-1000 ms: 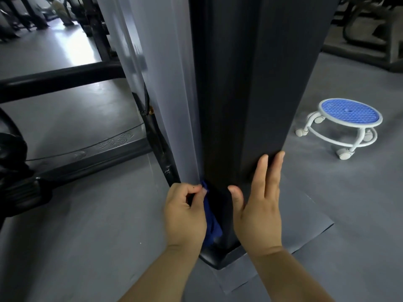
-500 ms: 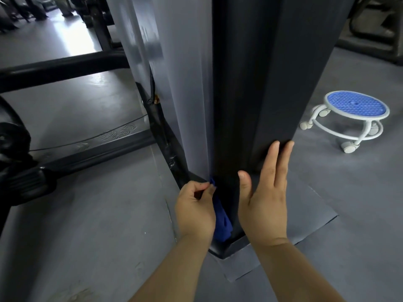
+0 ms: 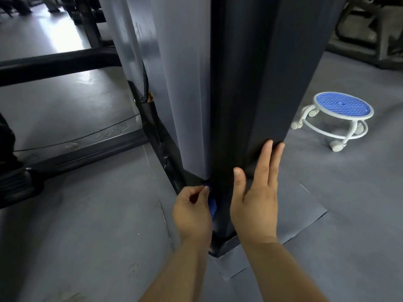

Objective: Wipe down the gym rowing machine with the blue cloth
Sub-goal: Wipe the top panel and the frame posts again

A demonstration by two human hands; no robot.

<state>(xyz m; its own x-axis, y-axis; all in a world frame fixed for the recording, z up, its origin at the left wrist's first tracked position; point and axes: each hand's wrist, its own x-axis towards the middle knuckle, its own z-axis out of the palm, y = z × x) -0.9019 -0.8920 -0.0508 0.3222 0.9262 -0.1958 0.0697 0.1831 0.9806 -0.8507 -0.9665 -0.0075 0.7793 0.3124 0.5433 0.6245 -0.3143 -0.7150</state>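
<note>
While I crouch at its base, the rowing machine's dark upright column [image 3: 257,83] fills the view, standing on a grey floor mat [image 3: 301,212]. Far right, a small wheeled stool [image 3: 342,107] sits well apart. My right hand [image 3: 254,199] lies open and flat against the column's near face, holding nothing, I think to brace me. My left hand [image 3: 192,211] is curled closed around the blue cloth [image 3: 212,204], pressing it into the narrow groove low on the column's left edge, where dirt probably gathers.
</note>
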